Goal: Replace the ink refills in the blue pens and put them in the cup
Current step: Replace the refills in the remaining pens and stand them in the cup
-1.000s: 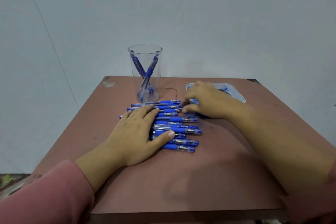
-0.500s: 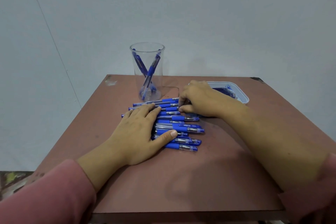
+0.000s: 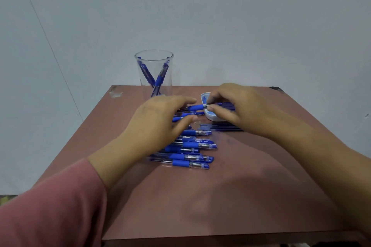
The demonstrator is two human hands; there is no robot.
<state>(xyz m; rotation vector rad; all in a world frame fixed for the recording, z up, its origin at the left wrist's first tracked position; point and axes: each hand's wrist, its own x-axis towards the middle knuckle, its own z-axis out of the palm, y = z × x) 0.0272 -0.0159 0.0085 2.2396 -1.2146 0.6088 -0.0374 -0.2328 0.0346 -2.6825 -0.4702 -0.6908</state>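
Pen held up over the pile, right hand at its tip end.
Right thumb and forefinger pinched the pen's clear tip; left hand curled over the barrel end, its hold hidden, could not tell. Remaining blue pens lay side by side on the brown table. Clear cup stood near the far edge with two pens crossed inside. Small tray lay partly behind the right fingers.
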